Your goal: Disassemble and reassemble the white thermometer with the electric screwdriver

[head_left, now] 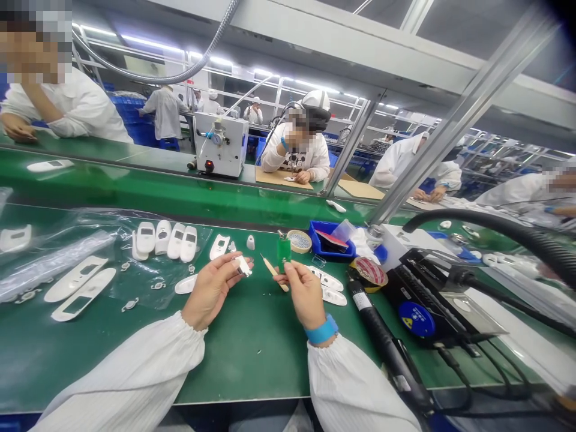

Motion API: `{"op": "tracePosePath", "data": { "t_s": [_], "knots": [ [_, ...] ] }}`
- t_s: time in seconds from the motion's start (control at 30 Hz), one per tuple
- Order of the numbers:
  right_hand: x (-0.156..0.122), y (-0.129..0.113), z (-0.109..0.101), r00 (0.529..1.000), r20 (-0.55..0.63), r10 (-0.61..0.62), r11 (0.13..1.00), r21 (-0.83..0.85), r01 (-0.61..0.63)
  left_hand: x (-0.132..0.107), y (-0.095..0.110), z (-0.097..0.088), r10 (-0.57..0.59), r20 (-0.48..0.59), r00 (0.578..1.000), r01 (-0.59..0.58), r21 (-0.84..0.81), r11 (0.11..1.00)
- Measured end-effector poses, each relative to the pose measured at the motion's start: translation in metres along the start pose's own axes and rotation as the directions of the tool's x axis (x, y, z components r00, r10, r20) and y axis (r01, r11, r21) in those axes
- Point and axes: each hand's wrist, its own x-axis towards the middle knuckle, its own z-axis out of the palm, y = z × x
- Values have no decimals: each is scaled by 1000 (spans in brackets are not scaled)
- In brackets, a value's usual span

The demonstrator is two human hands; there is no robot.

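Note:
Between the thumb and fingers of my left hand is a small white plastic part, held above the green bench. My right hand pinches a green circuit board by its lower edge, with the board upright. Just left of that hand, a wooden-handled pointed tool slants down behind the fingertips; whether the fingers touch it I cannot tell. White plastic shells lie right of my right hand. Another white shell rests beside my left hand, partly hidden by it.
Several white device housings lie on clear plastic film at the left. A round tin of tiny parts, a blue bin, a tape roll and a black electric screwdriver are to the right. Co-workers sit across the green conveyor.

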Motion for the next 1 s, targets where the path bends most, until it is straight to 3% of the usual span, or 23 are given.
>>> {"op": "tracePosePath", "data": {
  "t_s": [0.1, 0.2, 0.27, 0.33, 0.4, 0.47, 0.53, 0.67, 0.73, 0.83, 1.0],
  "knots": [
    [-7, 1, -15, 1000, 30, 1, 990, -143, 4, 1, 2, -2, 17, 15, 1000, -16, -58, 998],
    [-25, 3, -21, 983, 127, -133, 892, -417, 175, 3, 2, -4, 53, 30, 998, -49, -115, 992],
    [-36, 4, -17, 928, 252, -273, 731, -574, 370, 3, 2, -3, 73, 33, 997, -68, -129, 989],
    [-43, 6, -9, 838, 383, -389, 504, -673, 542, 3, 2, -2, 74, 24, 997, -70, -129, 989],
    [-47, 8, 1, 750, 472, -464, 273, -729, 628, 2, 1, -1, 55, 14, 998, -52, -121, 991],
    [-49, 7, 10, 700, 520, -489, 147, -742, 654, 2, 0, -1, 31, 15, 999, -29, -114, 993],
    [-51, 4, 14, 698, 538, -474, 188, -712, 676, 2, -2, 0, 11, 25, 1000, -8, -111, 994],
    [-50, -9, 14, 760, 475, -444, 453, -612, 648, 2, -5, 0, -27, 43, 999, 32, -109, 994],
    [-45, -17, 15, 780, 396, -484, 527, -580, 622, 0, -6, 1, -47, 51, 998, 52, -103, 993],
    [-34, -25, 19, 776, 298, -556, 554, -563, 613, -1, -8, 2, -68, 58, 996, 73, -87, 994],
    [-25, -29, 28, 751, 265, -605, 537, -560, 630, 0, -11, 0, -64, 107, 992, 71, -65, 995]
  ]
}}
